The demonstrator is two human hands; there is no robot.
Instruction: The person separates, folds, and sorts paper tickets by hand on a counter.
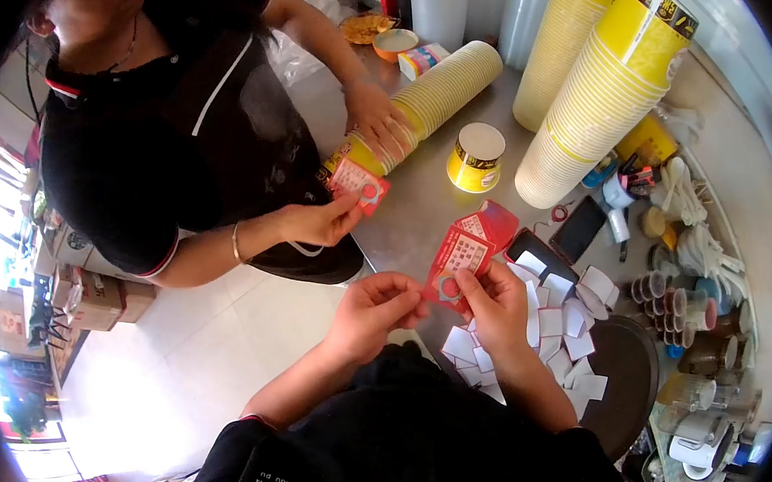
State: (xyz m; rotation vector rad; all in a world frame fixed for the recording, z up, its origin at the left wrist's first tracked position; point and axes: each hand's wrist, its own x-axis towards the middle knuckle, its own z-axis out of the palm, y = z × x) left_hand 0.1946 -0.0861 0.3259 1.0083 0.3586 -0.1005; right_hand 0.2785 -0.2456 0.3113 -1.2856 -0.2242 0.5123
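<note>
My right hand pinches a red printed card between thumb and fingers. My left hand is closed at the card's lower left edge, its fingertips pressed together; what they hold, if anything, is too small to make out. Behind the card, more red cards lie on the metal table. Many white-backed cards are scattered beside my right hand. A single yellow paper cup stands beyond the red cards.
At the left a co-worker holds a red card and rests a hand on a lying stack of yellow cups. Tall cup stacks stand at the back. Phones, a round dark tray and lids are at the right.
</note>
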